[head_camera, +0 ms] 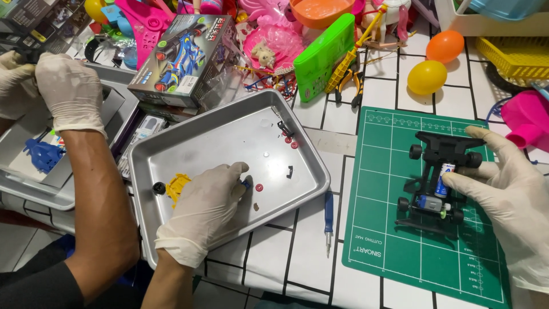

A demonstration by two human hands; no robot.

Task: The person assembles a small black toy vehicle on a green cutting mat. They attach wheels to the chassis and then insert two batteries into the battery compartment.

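Gloved left hand (203,209) lowest in frame, reaching into a shallow metal tray (171,154), fingers curled and pinching a small blue part (246,183) beside a yellow piece (177,184). Tray also holds red washers (259,187) and small black bits. Right hand (509,189), gloved, loosely cupped around a black toy car chassis (437,180) on a green cutting mat (412,252) with pale grid lines and pale lettering on its left margin; fingertips touch the chassis side, palm open.

Bench (297,269): white, black grid lines. Blue-handled screwdriver (328,220) between tray and mat. Grey toy car box (183,60) with blue car picture stands tilted behind the tray. Green flat case (323,54), orange egg (445,46) and yellow egg (426,77) behind the mat. Another person's gloved hands (54,86) at far left.
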